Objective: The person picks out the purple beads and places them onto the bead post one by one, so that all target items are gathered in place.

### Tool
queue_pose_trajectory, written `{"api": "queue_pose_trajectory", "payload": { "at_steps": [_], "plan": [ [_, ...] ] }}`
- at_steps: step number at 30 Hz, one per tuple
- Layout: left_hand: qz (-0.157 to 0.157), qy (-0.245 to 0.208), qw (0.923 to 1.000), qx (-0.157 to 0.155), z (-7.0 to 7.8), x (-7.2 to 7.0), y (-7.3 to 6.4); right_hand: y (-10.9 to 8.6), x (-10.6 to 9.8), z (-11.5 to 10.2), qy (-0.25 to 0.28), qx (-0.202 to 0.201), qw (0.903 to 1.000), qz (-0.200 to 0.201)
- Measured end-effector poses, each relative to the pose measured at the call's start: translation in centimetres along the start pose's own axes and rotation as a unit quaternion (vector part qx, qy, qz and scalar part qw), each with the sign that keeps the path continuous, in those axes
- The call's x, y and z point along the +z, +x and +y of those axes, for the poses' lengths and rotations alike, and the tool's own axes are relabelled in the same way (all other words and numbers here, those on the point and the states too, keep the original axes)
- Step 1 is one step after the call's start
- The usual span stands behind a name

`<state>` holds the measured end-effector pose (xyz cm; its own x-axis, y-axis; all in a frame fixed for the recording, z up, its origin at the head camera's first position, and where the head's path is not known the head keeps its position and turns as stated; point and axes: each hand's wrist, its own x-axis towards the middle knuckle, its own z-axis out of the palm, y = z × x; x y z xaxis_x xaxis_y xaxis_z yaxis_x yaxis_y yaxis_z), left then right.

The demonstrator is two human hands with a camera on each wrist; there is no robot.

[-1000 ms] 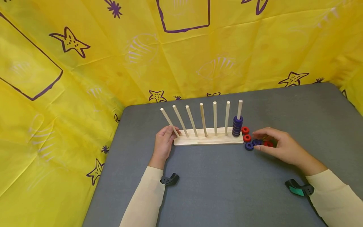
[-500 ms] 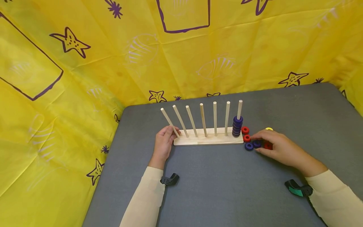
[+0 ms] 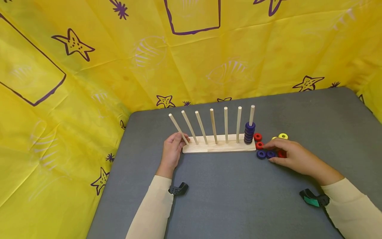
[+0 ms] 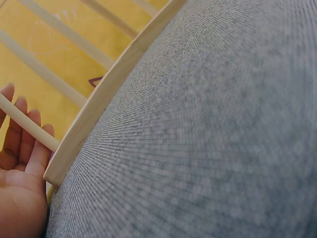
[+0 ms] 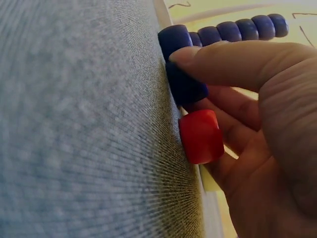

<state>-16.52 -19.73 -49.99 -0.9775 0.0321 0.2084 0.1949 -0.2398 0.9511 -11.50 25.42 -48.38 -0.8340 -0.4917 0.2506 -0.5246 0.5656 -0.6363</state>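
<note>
A wooden base with a row of upright pegs (image 3: 219, 148) stands on the grey table. Several blue rings (image 3: 249, 132) are stacked on its rightmost peg. My left hand (image 3: 173, 149) rests against the base's left end, its fingers loosely extended behind the end peg (image 4: 27, 124). To the right of the base, my right hand (image 3: 290, 154) holds a loose blue ring (image 5: 185, 84) between thumb and fingers, down at the table. Another blue ring (image 3: 261, 154) lies just left of it. A red ring (image 5: 201, 136) sits under the palm, partly hidden.
Two red rings (image 3: 258, 136) lie beside the base's right end. Beyond my right hand are yellow rings (image 3: 283, 136), one partly covered. A yellow cloth (image 3: 191, 66) with sea drawings hangs behind the table (image 3: 221, 199).
My right hand has lowered and closed in around the blue ring, which has shifted slightly toward me. Yellow rings have come into view behind it. The left hand stays put.
</note>
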Motion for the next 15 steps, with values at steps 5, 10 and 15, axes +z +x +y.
{"api": "queue_pose_trajectory", "payload": {
  "at_steps": [5, 10, 15],
  "plan": [
    [0.004, 0.006, 1.0, -0.002, 0.07, -0.01, 0.02, 0.11, 0.01, 0.14, -0.013, 0.011, 0.9998, -0.012],
    [0.002, 0.011, 0.9999, -0.003, 0.09, 0.04, 0.02, 0.12, -0.03, 0.14, -0.016, 0.023, 0.9996, -0.008],
    [0.003, 0.011, 0.9999, -0.002, -0.01, 0.02, 0.04, 0.09, -0.09, -0.01, 0.002, 0.013, 0.9997, 0.022]
  ]
}}
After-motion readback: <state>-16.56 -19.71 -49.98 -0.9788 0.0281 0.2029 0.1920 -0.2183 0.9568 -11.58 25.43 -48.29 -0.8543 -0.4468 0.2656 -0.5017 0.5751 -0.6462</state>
